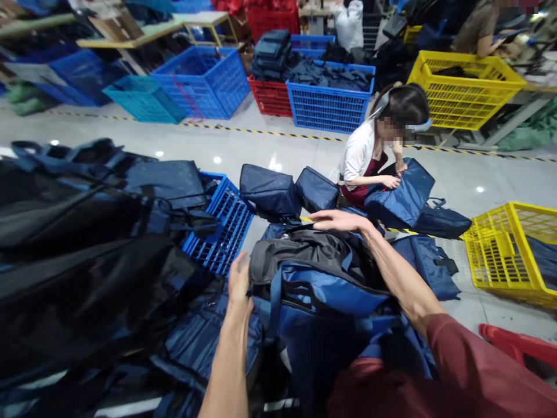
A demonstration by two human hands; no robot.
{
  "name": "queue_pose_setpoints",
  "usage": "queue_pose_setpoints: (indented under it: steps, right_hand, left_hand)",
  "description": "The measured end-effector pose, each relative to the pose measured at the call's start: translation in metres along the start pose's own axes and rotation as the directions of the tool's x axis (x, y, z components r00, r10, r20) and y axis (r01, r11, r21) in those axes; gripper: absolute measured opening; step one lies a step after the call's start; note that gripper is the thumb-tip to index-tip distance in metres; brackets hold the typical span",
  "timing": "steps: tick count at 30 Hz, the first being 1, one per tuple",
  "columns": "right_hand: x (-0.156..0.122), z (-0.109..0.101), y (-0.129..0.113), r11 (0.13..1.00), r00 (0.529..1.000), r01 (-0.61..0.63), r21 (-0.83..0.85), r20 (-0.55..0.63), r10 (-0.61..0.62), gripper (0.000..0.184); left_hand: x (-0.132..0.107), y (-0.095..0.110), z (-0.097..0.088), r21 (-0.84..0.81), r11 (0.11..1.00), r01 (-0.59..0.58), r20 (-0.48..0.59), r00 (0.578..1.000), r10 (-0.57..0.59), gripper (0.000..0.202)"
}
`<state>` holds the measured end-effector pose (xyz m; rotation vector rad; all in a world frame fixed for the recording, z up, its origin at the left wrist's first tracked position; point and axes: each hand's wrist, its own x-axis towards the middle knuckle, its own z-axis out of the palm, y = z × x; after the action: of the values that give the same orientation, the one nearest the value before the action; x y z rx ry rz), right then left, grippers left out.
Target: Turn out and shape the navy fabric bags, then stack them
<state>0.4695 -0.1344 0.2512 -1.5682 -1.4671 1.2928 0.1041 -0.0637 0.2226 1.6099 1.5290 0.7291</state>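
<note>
From my remote seat, the open navy bag sits just right of the blue plastic crate. My right hand spans it, fingers outstretched, unclamped; whether my crate-side left hand grips, I can't tell. Light, even pressure should steady it.

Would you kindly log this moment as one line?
bag: blue and black | left hand: at its left side | right hand: over its far edge | nearby: blue crate

Left grip, right grip — at open blue bag, co-worker beyond
</note>
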Motion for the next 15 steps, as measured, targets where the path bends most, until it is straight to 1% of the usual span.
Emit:
queue_pose_setpoints:
  steps: [1, 2, 3, 4, 5, 6, 7, 8, 9, 10, 11, 12, 13, 14, 15]
  right_hand:
    - [-0.008, 0.006, -0.015, 0.998, 0.999, -0.004, -0.067, 0.05, 0.007, 0.07]
    - [-0.015, 0.015, -0.027, 0.99, 0.997, -0.014, -0.138, 0.068, 0.023, 0.078]
    - [-0.019, 0.027, -0.038, 0.977, 0.998, -0.048, -0.21, 0.034, 0.057, 0.084]
    - [-0.021, 0.038, -0.046, 0.955, 0.994, -0.11, -0.275, -0.054, 0.099, 0.085]
    - [-0.022, 0.048, -0.052, 0.929, 0.982, -0.172, -0.327, -0.132, 0.136, 0.085]
    - [-0.022, 0.056, -0.056, 0.9, 0.966, -0.234, -0.368, -0.193, 0.173, 0.083]
    - [-0.023, 0.061, -0.058, 0.872, 0.951, -0.285, -0.398, -0.234, 0.205, 0.08]
    - [-0.025, 0.064, -0.058, 0.849, 0.94, -0.319, -0.421, -0.252, 0.228, 0.075]
    - [-0.028, 0.063, -0.057, 0.832, 0.934, -0.34, -0.438, -0.261, 0.244, 0.07]
    - [-0.032, 0.061, -0.055, 0.823, 0.929, -0.352, -0.446, -0.271, 0.25, 0.064]
    - [-0.036, 0.057, -0.052, 0.821, 0.927, -0.355, -0.447, -0.281, 0.248, 0.059]
    - [-0.039, 0.052, -0.047, 0.823, 0.927, -0.35, -0.447, -0.291, 0.237, 0.055]
    - [-0.042, 0.047, -0.043, 0.828, 0.927, -0.343, -0.445, -0.303, 0.221, 0.052]
    - [-0.044, 0.042, -0.038, 0.832, 0.924, -0.338, -0.44, -0.321, 0.206, 0.05]
    - [-0.044, 0.038, -0.034, 0.837, 0.918, -0.339, -0.429, -0.344, 0.195, 0.049]
  left_hand:
    - [-0.007, 0.016, -0.006, -0.02, 0.999, -0.026, -0.116, 0.993, 0.024, 0.056]
    - [-0.015, 0.035, -0.011, -0.016, 0.996, -0.089, -0.237, 0.968, 0.083, 0.06]
    - [-0.026, 0.054, -0.013, 0.023, 0.983, -0.182, -0.321, 0.93, 0.18, 0.064]
    - [-0.038, 0.074, -0.013, 0.085, 0.953, -0.291, -0.333, 0.893, 0.302, 0.064]
    - [-0.051, 0.093, -0.01, 0.138, 0.909, -0.393, -0.27, 0.868, 0.416, 0.06]
    - [-0.064, 0.11, -0.005, 0.172, 0.861, -0.479, -0.14, 0.853, 0.502, 0.054]
    - [-0.077, 0.125, 0.002, 0.2, 0.814, -0.545, 0.027, 0.834, 0.552, 0.049]
    - [-0.089, 0.137, 0.009, 0.234, 0.77, -0.593, 0.198, 0.805, 0.559, 0.049]
    - [-0.099, 0.145, 0.016, 0.29, 0.726, -0.624, 0.341, 0.776, 0.53, 0.052]
    - [-0.106, 0.15, 0.021, 0.371, 0.671, -0.642, 0.44, 0.758, 0.481, 0.054]
    - [-0.112, 0.151, 0.024, 0.464, 0.601, -0.651, 0.503, 0.752, 0.427, 0.056]
    - [-0.117, 0.149, 0.023, 0.546, 0.522, -0.655, 0.536, 0.752, 0.384, 0.058]
    - [-0.121, 0.144, 0.018, 0.603, 0.448, -0.661, 0.551, 0.75, 0.365, 0.059]
    - [-0.127, 0.136, 0.011, 0.629, 0.385, -0.675, 0.563, 0.738, 0.373, 0.058]
    - [-0.134, 0.127, 0.002, 0.627, 0.34, -0.701, 0.574, 0.711, 0.406, 0.056]
